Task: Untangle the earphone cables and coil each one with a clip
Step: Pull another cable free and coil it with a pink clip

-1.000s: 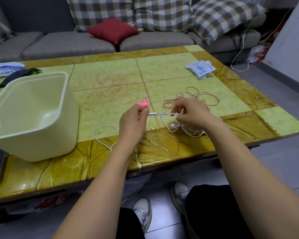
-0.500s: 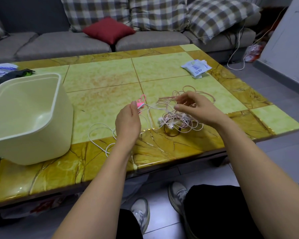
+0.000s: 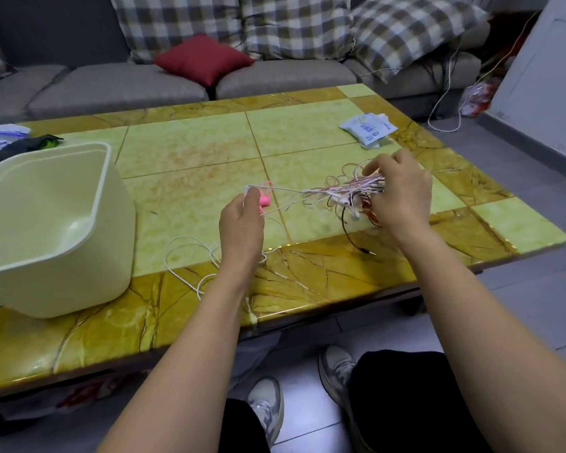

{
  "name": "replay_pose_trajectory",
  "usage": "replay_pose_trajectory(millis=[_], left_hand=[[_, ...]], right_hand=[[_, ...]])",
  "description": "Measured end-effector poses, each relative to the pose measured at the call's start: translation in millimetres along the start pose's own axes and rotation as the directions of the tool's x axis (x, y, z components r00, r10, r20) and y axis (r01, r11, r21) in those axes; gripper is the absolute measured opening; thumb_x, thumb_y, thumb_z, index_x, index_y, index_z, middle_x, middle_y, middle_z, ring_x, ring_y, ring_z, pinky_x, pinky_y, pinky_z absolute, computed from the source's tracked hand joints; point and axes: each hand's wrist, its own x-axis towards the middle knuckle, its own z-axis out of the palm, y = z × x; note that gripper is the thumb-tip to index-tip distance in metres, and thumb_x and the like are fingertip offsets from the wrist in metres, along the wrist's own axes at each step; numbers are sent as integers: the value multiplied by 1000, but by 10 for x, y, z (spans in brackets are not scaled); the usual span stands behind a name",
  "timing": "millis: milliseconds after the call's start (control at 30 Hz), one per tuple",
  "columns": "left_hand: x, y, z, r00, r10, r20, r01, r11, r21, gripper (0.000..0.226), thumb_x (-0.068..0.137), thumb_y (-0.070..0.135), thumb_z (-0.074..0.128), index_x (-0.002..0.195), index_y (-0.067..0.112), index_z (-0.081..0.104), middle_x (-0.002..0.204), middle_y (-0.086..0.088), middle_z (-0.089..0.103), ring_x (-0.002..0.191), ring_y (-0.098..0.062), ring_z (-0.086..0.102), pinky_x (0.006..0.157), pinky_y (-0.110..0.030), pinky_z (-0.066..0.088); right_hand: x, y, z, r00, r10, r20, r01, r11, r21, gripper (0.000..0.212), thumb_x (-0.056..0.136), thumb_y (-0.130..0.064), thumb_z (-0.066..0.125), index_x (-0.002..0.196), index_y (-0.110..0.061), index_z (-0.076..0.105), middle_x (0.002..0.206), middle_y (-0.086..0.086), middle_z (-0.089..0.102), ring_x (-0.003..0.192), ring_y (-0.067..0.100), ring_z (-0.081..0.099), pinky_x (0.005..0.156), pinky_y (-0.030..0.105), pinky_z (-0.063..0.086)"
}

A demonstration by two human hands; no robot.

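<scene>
The left hand (image 3: 241, 230) pinched a white strand (image 3: 275, 189) stretched taut to the tangle of earphone cables (image 3: 340, 194), which the right hand (image 3: 402, 194) gripped just above the worktop (image 3: 193, 165). A pink clip (image 3: 266, 197) sat just beyond the left fingertips, and a loose white cable (image 3: 187, 253) lay looped by that wrist.

Tangle (image 3: 347, 192): pink and white earphone cables bunched in a knot, right of centre, lifted off the counter (image 3: 183, 178) and gripped by the right hand (image 3: 401, 194).
White cable (image 3: 285, 189): one strand pulled taut leftward from the tangle, pinched by the left hand (image 3: 242, 230); slack loops lie lower centre-left.
Pink clip (image 3: 266, 197): small, mid-frame, just beyond the left hand.
Dark cable (image 3: 368, 252): trails below the tangle, plug on the counter.
</scene>
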Motion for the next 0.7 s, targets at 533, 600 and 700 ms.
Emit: replay_pose_trajectory(millis=[533,600,700], left_hand=[[-15,-107,-23,990,90,111,-117,957,264,48,93,48,36,68,15,60,59,1,53,56,-18,43,65,-33,35],[-43,-94,-41,985,129,117,-158,942,296,43,97,43,38,66,19,57,51,6,47,56,-16,44,63,-34,34],[-61,-71,-117,978,200,53,-205,906,370,39,96,44,40,64,26,54,55,9,50,58,-13,48,59,-32,33]], right_hand=[[-166,-448,-211,873,-320,368,71,830,553,37,85,-31,70,122,-29,63,114,-14,65,105,4,59,95,29,45],[-300,-626,-54,767,-429,478,79,802,592,37,87,-33,70,122,-28,61,109,-8,69,105,2,60,91,25,44],[-349,-688,127,732,-437,522,122,839,531,7,89,-27,69,89,-20,69,62,-2,59,59,3,52,61,27,37]])
